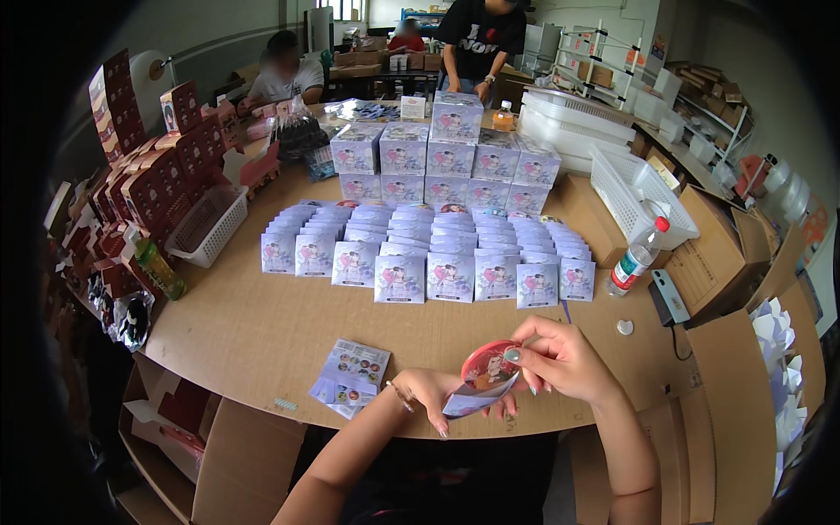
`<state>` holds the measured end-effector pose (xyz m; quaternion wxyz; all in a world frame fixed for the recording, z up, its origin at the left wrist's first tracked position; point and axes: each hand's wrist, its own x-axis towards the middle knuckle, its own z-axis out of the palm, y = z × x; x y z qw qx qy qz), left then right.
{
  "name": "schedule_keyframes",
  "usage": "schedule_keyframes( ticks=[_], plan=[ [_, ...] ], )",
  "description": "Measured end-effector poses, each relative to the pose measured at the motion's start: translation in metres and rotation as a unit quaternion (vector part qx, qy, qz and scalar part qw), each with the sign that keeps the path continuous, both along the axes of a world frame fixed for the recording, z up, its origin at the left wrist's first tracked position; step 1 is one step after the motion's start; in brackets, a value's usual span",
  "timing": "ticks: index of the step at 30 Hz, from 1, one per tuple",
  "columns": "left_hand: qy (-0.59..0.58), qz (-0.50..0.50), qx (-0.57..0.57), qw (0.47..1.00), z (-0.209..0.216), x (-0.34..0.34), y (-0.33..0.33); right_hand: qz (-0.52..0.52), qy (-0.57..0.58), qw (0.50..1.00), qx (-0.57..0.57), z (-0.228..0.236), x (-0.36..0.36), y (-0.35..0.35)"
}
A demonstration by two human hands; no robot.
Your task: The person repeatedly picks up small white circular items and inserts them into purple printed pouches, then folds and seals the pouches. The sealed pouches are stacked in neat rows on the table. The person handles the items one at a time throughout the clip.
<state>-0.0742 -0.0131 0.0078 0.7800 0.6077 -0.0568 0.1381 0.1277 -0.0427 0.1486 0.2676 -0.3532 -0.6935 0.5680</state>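
Observation:
My left hand (pixel 427 391) is closed around a small lilac paper packet (pixel 472 402), close to the table's near edge. My right hand (pixel 564 357) pinches a round red badge-like disc (pixel 483 360) with a printed character on it. The disc's lower part is at the packet's mouth; how deep it sits inside I cannot tell. To the left of my left hand lie several flat lilac packets (pixel 350 378), fanned in a loose pile. Beyond my hands stand overlapping rows of similar packets (pixel 451 276).
Lilac boxes (pixel 404 150) are stacked behind the rows. A red-capped bottle (pixel 636 258), a power strip (pixel 668 296) and a small round white piece (pixel 625 327) lie right. White baskets (pixel 207 226) flank the table (pixel 236 341). Open cartons (pixel 731 367) stand beside it. People work opposite.

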Motion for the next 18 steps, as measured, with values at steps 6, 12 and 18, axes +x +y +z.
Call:
schedule_keyframes(
  ticks=[6, 12, 18],
  plan=[
    [-0.013, 0.012, -0.039, 0.999, 0.005, -0.004, 0.000, 0.024, -0.016, 1.000, -0.001, 0.011, -0.008, -0.001],
    [-0.048, 0.013, -0.057, 0.997, -0.004, 0.000, 0.001, 0.037, 0.014, 0.998, 0.040, 0.013, -0.006, -0.006],
    [-0.045, -0.001, -0.052, 0.998, 0.005, -0.001, -0.003, 0.032, -0.089, 0.977, 0.189, 0.020, -0.005, -0.012]
  ],
)
